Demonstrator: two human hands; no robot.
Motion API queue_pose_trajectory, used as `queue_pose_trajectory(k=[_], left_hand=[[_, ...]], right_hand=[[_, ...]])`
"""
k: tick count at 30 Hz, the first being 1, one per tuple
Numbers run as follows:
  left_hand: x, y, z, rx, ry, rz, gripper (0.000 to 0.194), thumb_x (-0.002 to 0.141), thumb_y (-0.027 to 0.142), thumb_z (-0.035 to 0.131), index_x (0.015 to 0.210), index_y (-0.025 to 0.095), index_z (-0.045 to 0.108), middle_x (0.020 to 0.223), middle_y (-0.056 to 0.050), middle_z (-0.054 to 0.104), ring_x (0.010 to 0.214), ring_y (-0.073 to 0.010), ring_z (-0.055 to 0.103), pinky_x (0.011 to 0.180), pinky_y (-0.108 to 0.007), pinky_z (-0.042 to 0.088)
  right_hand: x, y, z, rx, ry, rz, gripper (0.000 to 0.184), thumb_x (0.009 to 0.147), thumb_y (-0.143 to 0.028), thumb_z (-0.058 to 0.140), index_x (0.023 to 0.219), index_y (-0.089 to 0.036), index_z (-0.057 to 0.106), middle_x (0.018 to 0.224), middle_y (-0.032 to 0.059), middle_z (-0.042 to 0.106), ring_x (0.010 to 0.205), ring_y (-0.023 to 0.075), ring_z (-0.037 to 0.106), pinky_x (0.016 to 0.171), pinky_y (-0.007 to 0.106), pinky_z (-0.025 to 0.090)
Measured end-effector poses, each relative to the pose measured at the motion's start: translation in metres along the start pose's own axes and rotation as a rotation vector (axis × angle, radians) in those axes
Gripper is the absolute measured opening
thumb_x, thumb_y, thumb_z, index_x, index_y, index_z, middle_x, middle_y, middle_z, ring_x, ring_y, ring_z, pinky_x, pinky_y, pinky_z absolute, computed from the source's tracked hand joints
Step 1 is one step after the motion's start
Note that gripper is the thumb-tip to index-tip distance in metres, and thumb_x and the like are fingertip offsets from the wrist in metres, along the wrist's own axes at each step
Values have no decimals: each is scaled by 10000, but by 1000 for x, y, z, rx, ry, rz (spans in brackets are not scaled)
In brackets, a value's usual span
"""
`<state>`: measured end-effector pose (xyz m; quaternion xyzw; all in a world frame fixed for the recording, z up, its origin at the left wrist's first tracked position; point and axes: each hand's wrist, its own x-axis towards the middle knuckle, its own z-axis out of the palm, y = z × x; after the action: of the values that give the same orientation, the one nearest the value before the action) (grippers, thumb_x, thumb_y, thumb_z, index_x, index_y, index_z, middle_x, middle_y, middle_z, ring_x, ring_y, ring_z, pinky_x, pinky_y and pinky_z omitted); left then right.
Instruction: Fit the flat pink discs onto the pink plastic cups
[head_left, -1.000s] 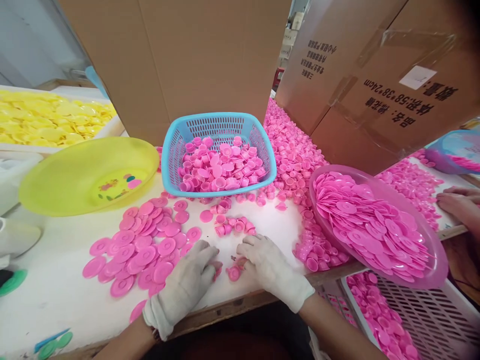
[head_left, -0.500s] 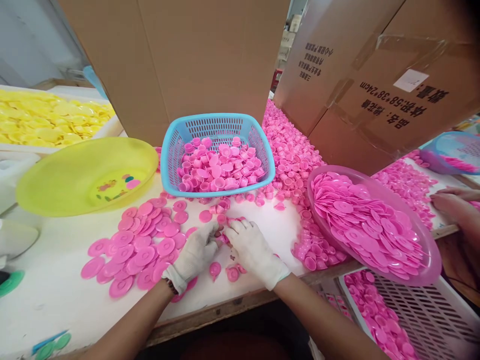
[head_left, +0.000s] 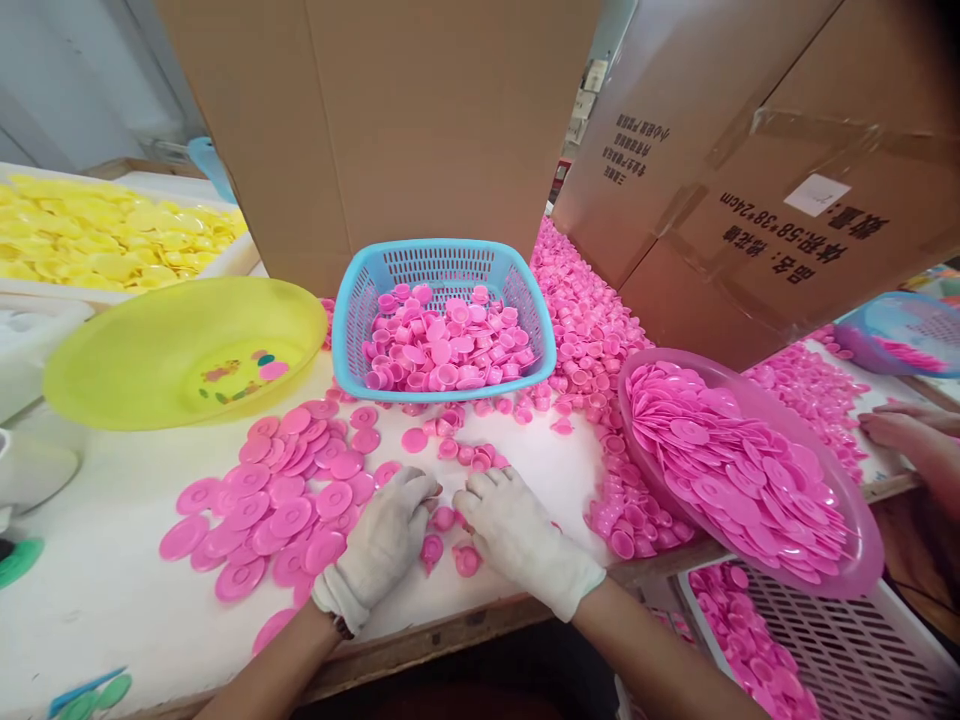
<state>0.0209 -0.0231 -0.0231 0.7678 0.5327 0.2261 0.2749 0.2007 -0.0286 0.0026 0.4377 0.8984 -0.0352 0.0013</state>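
My left hand [head_left: 386, 545], in a white glove, rests low over the white tabletop with its fingers bent together. Whatever its fingertips may hold is hidden. Beside it lies a spread of flat pink discs [head_left: 291, 515]. My right hand [head_left: 521, 535], also gloved, has its fingers stretched forward and down onto the table, without anything visible in its grasp. Between the two hands sit a few small pink caps [head_left: 432, 550], and another pink cap [head_left: 466, 560] is below the right fingers. Just beyond the fingertips is a short row of pink caps [head_left: 480, 457].
A blue basket [head_left: 444, 395] of pink caps stands ahead. To its left is a yellow bowl [head_left: 112, 385]. A pink basin [head_left: 862, 520] of discs leans over the table edge at right, above a white crate [head_left: 847, 640]. Cardboard boxes [head_left: 450, 120] rise behind. Another person's hand [head_left: 907, 430] is far right.
My hands have moved apart and slightly toward me, from working close together over the caps. The row of caps they covered now shows. The whole view has shifted slightly.
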Motion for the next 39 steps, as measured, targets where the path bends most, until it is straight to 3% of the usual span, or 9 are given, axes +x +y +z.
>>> queue_pose_trajectory(k=[3,7,11,15,20,25,30,34,39], left_hand=[[9,0,-3,66,56,50,214,833,100,400,885,177,593,899,-51,573,804,-163,549,737,-295,458],[35,2,-4,238,35,149,252,822,78,419,973,166,600,1041,-84,577,918,-201,564,795,-332,471],[54,-2,2,275,27,164,281,795,40,430,962,159,622,1028,-102,616,948,-228,568,881,-387,448],[49,-10,3,226,81,94,235,820,82,434,943,164,617,971,-85,637,932,-210,583,851,-343,467],[39,-10,-3,176,95,64,215,838,152,449,981,182,606,984,-58,626,894,-179,596,807,-298,473],[42,-7,5,168,6,74,250,788,202,540,1025,198,621,1052,-81,593,957,-232,572,829,-357,451],[43,-10,4,81,25,25,257,799,197,498,1035,164,596,938,-74,624,817,-202,590,762,-343,456],[39,-8,-5,-402,-50,-118,275,826,251,466,1067,156,556,807,-29,606,658,-146,566,646,-300,467],[36,-4,-15,-1116,-237,-306,345,779,338,562,1070,153,559,1011,-66,581,736,-131,598,687,-298,510]], right_hand=[[6,4,-5,40,-6,-27,166,821,-187,561,985,-189,590,973,73,578,909,231,517,800,381,405],[21,16,-5,-42,13,203,213,858,-158,502,1041,-160,610,967,112,591,914,256,523,757,387,409],[24,21,-3,-62,-12,259,207,868,-137,466,955,-165,651,943,121,596,885,256,527,741,380,394],[10,24,-4,244,48,248,197,817,-61,459,881,-161,616,923,76,602,843,194,531,741,312,392],[2,32,0,712,-191,259,198,761,-36,427,742,-166,576,694,-4,586,612,112,503,590,224,370],[9,38,2,553,-139,334,176,756,-69,467,752,-161,617,746,31,636,678,144,537,654,255,370],[-17,45,-11,470,-24,309,174,803,-95,457,814,-177,610,809,23,638,760,150,551,715,257,366],[-45,31,-10,399,-128,303,97,811,-142,508,822,-190,592,823,18,611,788,151,543,706,249,356],[-57,4,1,211,-189,344,64,826,-209,541,859,-201,595,877,38,590,851,191,525,733,290,338]])
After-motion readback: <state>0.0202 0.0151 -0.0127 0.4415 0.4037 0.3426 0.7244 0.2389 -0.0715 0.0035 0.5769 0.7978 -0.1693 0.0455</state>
